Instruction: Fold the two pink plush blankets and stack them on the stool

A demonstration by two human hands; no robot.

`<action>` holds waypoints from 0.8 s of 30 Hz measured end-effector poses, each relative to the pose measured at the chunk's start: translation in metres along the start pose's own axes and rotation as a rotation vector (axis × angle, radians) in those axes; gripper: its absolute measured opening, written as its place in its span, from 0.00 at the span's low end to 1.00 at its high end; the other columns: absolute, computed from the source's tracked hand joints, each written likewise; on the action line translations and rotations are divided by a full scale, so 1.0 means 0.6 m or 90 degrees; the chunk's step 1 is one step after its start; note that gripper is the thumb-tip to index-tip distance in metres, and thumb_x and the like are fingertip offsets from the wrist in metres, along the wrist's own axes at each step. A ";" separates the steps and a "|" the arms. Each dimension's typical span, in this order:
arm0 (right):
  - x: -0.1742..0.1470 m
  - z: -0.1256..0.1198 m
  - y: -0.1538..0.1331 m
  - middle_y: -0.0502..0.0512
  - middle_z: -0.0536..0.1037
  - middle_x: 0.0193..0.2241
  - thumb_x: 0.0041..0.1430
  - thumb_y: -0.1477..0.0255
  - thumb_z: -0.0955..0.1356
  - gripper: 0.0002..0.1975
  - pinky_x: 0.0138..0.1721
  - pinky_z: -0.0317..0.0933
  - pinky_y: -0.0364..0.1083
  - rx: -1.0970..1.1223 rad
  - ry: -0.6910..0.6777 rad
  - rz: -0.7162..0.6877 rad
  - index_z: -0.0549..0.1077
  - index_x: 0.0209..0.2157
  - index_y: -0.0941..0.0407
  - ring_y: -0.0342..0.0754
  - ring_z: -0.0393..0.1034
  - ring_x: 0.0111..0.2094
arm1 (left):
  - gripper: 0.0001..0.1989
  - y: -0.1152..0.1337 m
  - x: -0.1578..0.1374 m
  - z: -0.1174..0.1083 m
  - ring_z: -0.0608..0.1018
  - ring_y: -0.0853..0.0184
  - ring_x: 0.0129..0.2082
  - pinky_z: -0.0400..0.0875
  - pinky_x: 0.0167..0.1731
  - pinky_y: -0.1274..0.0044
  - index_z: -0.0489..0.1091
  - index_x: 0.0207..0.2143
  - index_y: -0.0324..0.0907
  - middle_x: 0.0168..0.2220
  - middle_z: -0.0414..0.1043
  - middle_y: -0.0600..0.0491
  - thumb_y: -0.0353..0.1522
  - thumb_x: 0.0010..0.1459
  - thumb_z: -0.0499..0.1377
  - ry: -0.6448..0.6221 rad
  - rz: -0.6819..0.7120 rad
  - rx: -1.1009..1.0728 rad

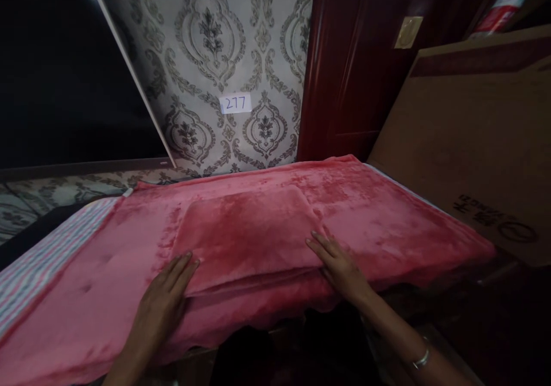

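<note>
A folded pink plush piece (245,231), roughly rectangular, lies on a larger pink plush blanket (370,225) spread over a raised surface. Against the folded piece's near left corner rests my left hand (166,294), its fingers stretched out over the edge. My right hand (338,262) touches the near right edge, also with outstretched fingers. Neither hand grips anything. Whether the folded piece is separate from the blanket below cannot be told. Its near edge shows a layered fold.
A striped cloth (60,254) shows at the left beneath the blanket. A large dark screen (77,76) stands at the back left. To the right is a big cardboard box (469,128). Behind are patterned wallpaper with a "277" label (235,103) and a dark red door panel (344,59).
</note>
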State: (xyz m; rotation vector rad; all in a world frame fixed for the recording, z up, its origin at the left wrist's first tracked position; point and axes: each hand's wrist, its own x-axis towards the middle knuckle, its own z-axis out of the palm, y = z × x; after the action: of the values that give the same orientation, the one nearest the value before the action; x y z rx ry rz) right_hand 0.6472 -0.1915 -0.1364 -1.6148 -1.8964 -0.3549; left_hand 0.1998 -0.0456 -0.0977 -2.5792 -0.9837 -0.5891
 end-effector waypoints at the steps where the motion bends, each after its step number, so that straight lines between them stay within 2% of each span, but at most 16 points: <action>1: -0.002 0.002 -0.002 0.55 0.63 0.68 0.51 0.89 0.60 0.49 0.64 0.62 0.59 0.006 0.005 0.002 0.53 0.72 0.43 0.54 0.59 0.67 | 0.34 -0.002 -0.002 0.001 0.70 0.58 0.64 0.69 0.61 0.66 0.68 0.63 0.45 0.64 0.69 0.49 0.21 0.53 0.51 -0.004 0.007 0.000; 4: -0.007 0.009 -0.008 0.55 0.63 0.68 0.48 0.89 0.59 0.50 0.63 0.63 0.57 0.032 0.012 -0.001 0.53 0.72 0.44 0.52 0.60 0.66 | 0.31 -0.006 -0.003 -0.004 0.72 0.55 0.62 0.70 0.59 0.62 0.68 0.62 0.44 0.62 0.72 0.47 0.25 0.56 0.51 -0.019 0.021 -0.007; 6: -0.008 0.011 -0.012 0.56 0.63 0.68 0.48 0.89 0.59 0.49 0.63 0.63 0.57 0.048 0.013 -0.001 0.55 0.71 0.46 0.51 0.60 0.67 | 0.29 -0.010 0.004 -0.023 0.74 0.54 0.61 0.69 0.60 0.58 0.67 0.63 0.46 0.61 0.72 0.47 0.31 0.59 0.53 -0.043 0.027 -0.035; 8: -0.009 0.006 -0.015 0.57 0.62 0.68 0.49 0.88 0.59 0.48 0.63 0.64 0.57 0.060 0.010 0.012 0.57 0.71 0.47 0.51 0.60 0.67 | 0.27 -0.014 0.023 -0.050 0.76 0.55 0.59 0.67 0.61 0.59 0.67 0.63 0.51 0.61 0.72 0.49 0.37 0.61 0.54 -0.079 0.021 -0.082; 11: -0.008 -0.021 -0.015 0.57 0.61 0.69 0.55 0.81 0.63 0.40 0.64 0.60 0.61 0.075 -0.029 0.019 0.60 0.69 0.49 0.56 0.55 0.69 | 0.25 -0.016 0.077 -0.081 0.75 0.57 0.59 0.65 0.63 0.62 0.69 0.62 0.51 0.60 0.74 0.52 0.42 0.65 0.51 -0.079 -0.042 -0.143; 14: 0.016 -0.061 -0.005 0.55 0.64 0.68 0.64 0.69 0.65 0.31 0.66 0.56 0.63 0.084 -0.047 0.024 0.62 0.69 0.48 0.58 0.49 0.71 | 0.27 -0.011 0.164 -0.076 0.73 0.54 0.61 0.63 0.64 0.62 0.68 0.62 0.44 0.62 0.71 0.48 0.42 0.66 0.48 -0.093 -0.103 -0.164; 16: 0.063 -0.079 0.005 0.55 0.64 0.67 0.69 0.66 0.61 0.29 0.67 0.54 0.62 0.076 -0.024 0.064 0.58 0.70 0.49 0.56 0.52 0.70 | 0.31 -0.004 0.237 -0.058 0.68 0.53 0.65 0.60 0.66 0.62 0.65 0.65 0.38 0.66 0.66 0.44 0.43 0.65 0.49 -0.150 -0.111 -0.163; 18: 0.136 -0.081 0.010 0.57 0.64 0.67 0.71 0.66 0.57 0.29 0.69 0.52 0.61 0.050 -0.020 0.123 0.55 0.71 0.52 0.55 0.55 0.69 | 0.34 0.007 0.314 -0.039 0.62 0.52 0.69 0.57 0.67 0.63 0.59 0.68 0.32 0.69 0.59 0.39 0.41 0.64 0.50 -0.236 -0.114 -0.156; 20: 0.224 -0.069 0.009 0.60 0.62 0.68 0.70 0.67 0.57 0.30 0.70 0.47 0.59 0.024 -0.076 0.152 0.57 0.71 0.58 0.55 0.53 0.70 | 0.35 0.019 0.382 -0.025 0.59 0.51 0.71 0.55 0.67 0.61 0.55 0.69 0.31 0.71 0.54 0.35 0.41 0.65 0.50 -0.297 -0.147 -0.130; 22: 0.305 -0.046 0.001 0.62 0.58 0.70 0.70 0.68 0.57 0.29 0.71 0.44 0.59 -0.003 -0.140 0.198 0.58 0.70 0.61 0.56 0.48 0.71 | 0.35 0.030 0.428 -0.013 0.57 0.49 0.71 0.54 0.67 0.57 0.53 0.70 0.32 0.71 0.52 0.34 0.41 0.66 0.49 -0.315 -0.175 -0.100; 24: 0.358 -0.017 -0.009 0.62 0.55 0.71 0.72 0.66 0.57 0.29 0.70 0.41 0.62 -0.025 -0.184 0.247 0.57 0.70 0.59 0.58 0.44 0.72 | 0.34 0.036 0.444 0.006 0.56 0.46 0.71 0.51 0.66 0.52 0.52 0.71 0.34 0.71 0.52 0.34 0.42 0.68 0.47 -0.307 -0.197 -0.067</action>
State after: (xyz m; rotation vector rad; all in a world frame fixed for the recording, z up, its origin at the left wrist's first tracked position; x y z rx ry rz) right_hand 0.6311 -0.0279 0.0023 -2.1020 -1.7244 0.0070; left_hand 0.3964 0.0886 0.0241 -2.7448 -1.5602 -0.0782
